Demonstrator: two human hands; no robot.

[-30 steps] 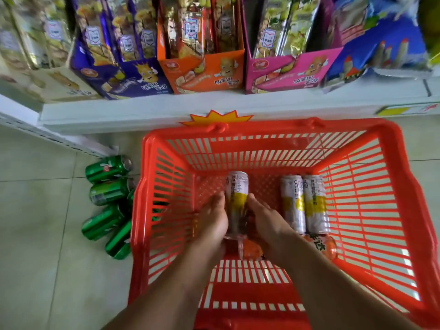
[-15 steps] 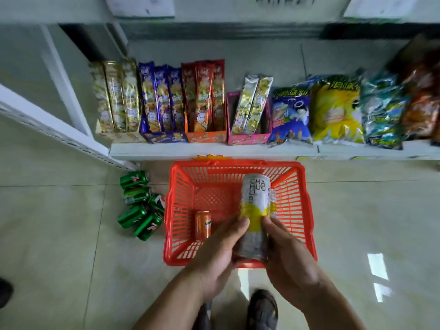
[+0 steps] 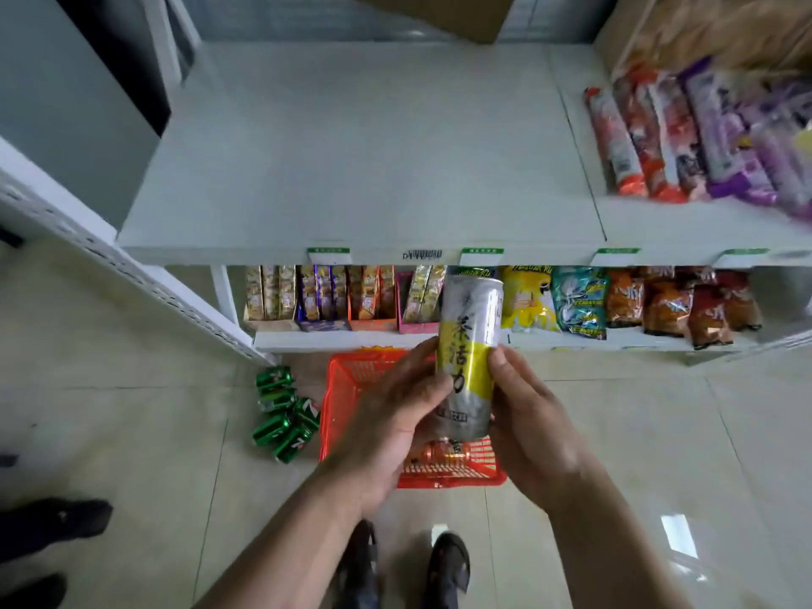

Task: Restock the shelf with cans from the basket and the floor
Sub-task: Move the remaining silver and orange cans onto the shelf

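A tall silver and yellow can (image 3: 469, 345) stands upright in front of me, held between both hands above the red basket (image 3: 347, 389). My left hand (image 3: 395, 415) grips its left side with thumb and fingers curled round it. My right hand (image 3: 527, 424) grips its right side. An orange can (image 3: 439, 454) lies in the basket under my hands. Several green cans (image 3: 285, 410) lie on the floor left of the basket. A wide white shelf (image 3: 360, 160) spreads bare above, at about chest height.
Wrapped snack sticks (image 3: 685, 134) lie at the right end of the white shelf. The bottom shelf holds snack boxes (image 3: 329, 296) and chip bags (image 3: 615, 301). My feet (image 3: 408, 573) stand on the tiled floor; another person's dark shoes (image 3: 48, 520) are at the left edge.
Both hands lifted the silver and yellow can out of the basket and raised it. My view rose from the basket to the bare upper shelf as I stood up.
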